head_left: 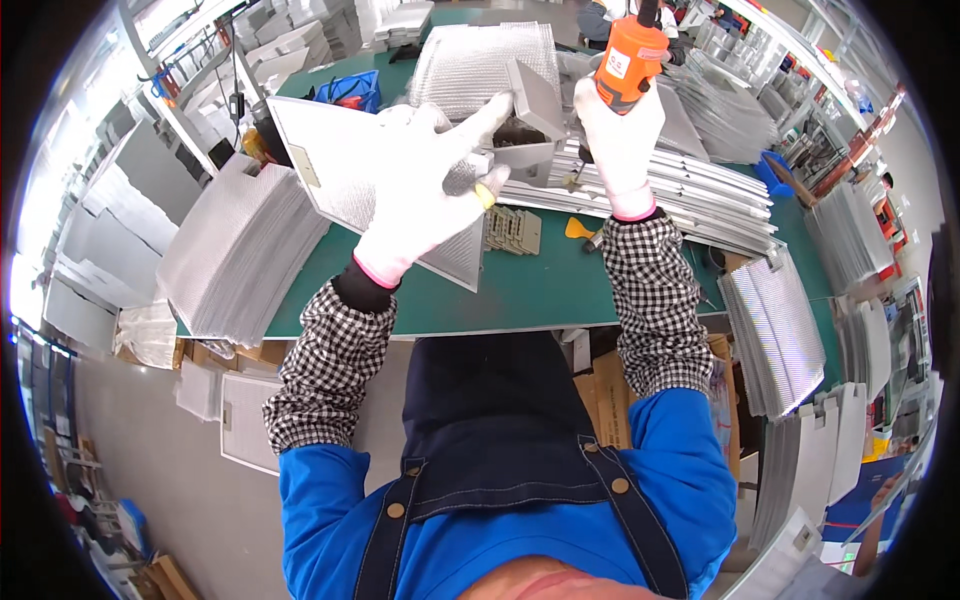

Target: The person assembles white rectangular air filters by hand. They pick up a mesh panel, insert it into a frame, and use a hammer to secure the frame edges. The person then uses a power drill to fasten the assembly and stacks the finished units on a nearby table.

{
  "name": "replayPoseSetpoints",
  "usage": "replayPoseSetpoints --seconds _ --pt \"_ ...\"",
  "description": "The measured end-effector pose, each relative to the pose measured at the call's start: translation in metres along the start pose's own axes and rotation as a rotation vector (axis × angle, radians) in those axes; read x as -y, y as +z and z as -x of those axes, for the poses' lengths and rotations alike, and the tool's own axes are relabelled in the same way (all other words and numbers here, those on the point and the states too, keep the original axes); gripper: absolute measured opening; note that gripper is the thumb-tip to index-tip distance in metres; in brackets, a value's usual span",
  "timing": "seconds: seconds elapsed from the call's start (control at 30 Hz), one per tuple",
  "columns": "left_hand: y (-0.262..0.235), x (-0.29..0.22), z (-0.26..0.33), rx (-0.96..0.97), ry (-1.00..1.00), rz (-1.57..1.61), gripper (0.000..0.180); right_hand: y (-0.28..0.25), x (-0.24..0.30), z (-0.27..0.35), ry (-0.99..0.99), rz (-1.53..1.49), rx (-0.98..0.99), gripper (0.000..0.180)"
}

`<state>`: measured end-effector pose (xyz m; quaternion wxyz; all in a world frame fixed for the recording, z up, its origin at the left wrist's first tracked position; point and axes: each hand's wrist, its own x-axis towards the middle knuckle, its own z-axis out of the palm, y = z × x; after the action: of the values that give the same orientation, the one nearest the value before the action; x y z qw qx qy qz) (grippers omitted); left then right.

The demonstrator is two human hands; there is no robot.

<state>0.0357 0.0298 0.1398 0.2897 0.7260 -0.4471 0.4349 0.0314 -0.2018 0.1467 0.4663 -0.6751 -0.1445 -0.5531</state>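
Note:
My right hand, in a white glove, grips an orange power screwdriver raised over the far part of the bench. My left hand, also gloved, reaches over a framed mesh panel, with its index finger and thumb stretched apart. Something yellow wraps the left thumb. Just beyond the left fingertips stands a grey open box with small dark pieces inside, too small to make out. The left hand and wrist hide part of the panel; whether they touch it I cannot tell.
Silver metal strips lie across the green bench. Beige plastic pieces and a yellow scraper-like tool lie nearer. Stacked mesh sheets stand left and right. A blue basket sits behind.

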Motion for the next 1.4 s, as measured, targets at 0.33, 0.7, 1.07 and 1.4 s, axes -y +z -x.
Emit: replayPoseSetpoints --seconds 0.33,0.7,1.07,1.4 --pt "-0.016 -0.016 0.005 -0.192 -0.026 -0.106 0.076 -0.021 0.007 -0.047 0.170 -0.337 -0.048 0.018" --pt "-0.034 -0.009 -0.022 0.048 0.039 0.002 0.065 -0.011 0.030 -0.064 0.123 0.047 0.250 0.019" --pt "0.057 -0.029 0.070 0.009 -0.228 -0.081 0.042 0.016 0.121 -0.087 0.084 -0.300 0.270 0.021" --pt "0.072 -0.026 0.078 -0.052 -0.181 -0.011 0.037 0.049 0.119 -0.075 0.194 -0.437 0.264 0.017"
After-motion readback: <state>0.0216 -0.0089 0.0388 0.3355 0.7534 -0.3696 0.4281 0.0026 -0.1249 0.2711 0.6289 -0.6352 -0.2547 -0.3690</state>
